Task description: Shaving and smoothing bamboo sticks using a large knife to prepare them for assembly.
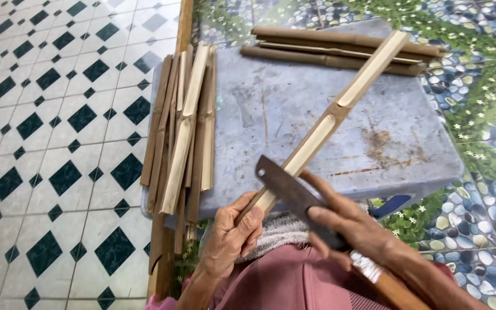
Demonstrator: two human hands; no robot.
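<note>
So, left hand point(229, 234) wrapped tight round near end of long pale split bamboo strip point(340, 106) | right hand point(351, 224) clamped on dark flat-bladed knife point(285, 186), blade laid across strip | far end angled up over grey plastic stool top point(294, 115) | pale bamboo slats point(185, 126) stacked at left edge | brown bamboo lengths point(340, 49) at far edge

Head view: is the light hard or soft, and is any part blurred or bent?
Head view: soft, even daylight, only faint shadows; the left hand, right hand, knife blade and bamboo strip look sharp; floor tile lines curve at the left edge, a wide-lens distortion.
</note>
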